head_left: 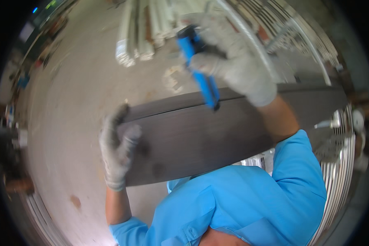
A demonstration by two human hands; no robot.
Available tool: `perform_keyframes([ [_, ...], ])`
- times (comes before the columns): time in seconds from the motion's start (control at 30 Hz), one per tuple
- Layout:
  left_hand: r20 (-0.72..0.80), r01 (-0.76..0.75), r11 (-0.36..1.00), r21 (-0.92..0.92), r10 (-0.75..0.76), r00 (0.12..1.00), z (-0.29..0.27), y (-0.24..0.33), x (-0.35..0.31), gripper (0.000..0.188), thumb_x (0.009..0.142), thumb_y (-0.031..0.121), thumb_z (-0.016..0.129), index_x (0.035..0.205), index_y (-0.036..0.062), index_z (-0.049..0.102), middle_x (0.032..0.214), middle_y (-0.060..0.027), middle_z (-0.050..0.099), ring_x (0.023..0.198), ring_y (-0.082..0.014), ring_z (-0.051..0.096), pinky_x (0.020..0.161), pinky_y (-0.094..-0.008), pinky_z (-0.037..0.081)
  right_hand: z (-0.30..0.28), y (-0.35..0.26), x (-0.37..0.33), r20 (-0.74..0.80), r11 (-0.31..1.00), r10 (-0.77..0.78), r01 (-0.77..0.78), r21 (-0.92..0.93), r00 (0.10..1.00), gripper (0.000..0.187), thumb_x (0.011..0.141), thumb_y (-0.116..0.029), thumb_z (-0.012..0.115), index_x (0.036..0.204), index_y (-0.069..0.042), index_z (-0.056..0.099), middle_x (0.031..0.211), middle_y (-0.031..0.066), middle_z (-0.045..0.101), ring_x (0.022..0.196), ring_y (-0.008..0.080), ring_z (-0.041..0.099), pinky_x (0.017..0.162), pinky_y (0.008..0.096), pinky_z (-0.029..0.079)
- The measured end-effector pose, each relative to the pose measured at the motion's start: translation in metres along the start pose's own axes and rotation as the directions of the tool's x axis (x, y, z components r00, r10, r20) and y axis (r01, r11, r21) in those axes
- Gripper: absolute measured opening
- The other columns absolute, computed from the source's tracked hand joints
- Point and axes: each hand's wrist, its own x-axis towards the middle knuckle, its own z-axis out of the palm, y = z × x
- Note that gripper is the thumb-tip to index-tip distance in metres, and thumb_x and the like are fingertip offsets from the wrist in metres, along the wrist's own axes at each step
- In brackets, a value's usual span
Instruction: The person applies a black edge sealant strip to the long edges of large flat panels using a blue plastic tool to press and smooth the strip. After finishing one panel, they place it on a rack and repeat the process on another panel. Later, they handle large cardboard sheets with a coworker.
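A long dark brown board (184, 139) lies crosswise in front of me, with a thin dark groove running along it near its far edge. My left hand (115, 147), in a pale work glove, grips the board's left end, the thumb over its top face. Above the far side of the board, my right hand (238, 61), also gloved, is closed around a long blue hand tool with black ends (201, 76). The tool slants down toward the board and is blurred by motion; its exact kind is unclear. Whether its lower tip touches the board, I cannot tell.
Beyond the board, a bundle of long pale profiles (145, 33) lies on the concrete floor (69, 102). A metal rack (295, 33) holding long strips stands at the far right. More long profiles (340, 164) run beside my right side. Blurred clutter lines the left edge.
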Motion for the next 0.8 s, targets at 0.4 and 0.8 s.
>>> perform_keyframes([
  [0.4,0.775,0.212,0.969,-0.13,-0.034,0.631,0.149,0.074,-0.018,0.03,0.101,0.023,0.062,0.119,-0.0012,0.061,0.081,-0.0084,0.064,0.074,-0.0179,0.065,0.07,-0.0328,0.051,-0.056,0.012,-0.18,-0.082,0.999,-0.034,0.032,-0.026,0.996,0.058,0.083,-0.003,0.082,0.134,-0.005,0.053,0.114,0.0106,0.064,0.104,0.0189,0.066,0.091,0.032,0.056],
  [0.8,0.807,-0.23,0.967,0.113,0.046,0.589,0.204,0.108,-0.045,0.025,0.09,0.013,0.066,0.112,0.0017,0.065,0.084,-0.0188,0.067,0.074,-0.0391,0.064,0.066,-0.0445,0.048,-0.107,-0.005,-0.271,0.051,0.933,0.158,-0.132,-0.334,0.986,0.027,0.089,-0.018,0.07,0.113,-0.006,0.066,0.106,0.0156,0.07,0.099,0.0341,0.068,0.085,0.0441,0.054],
])
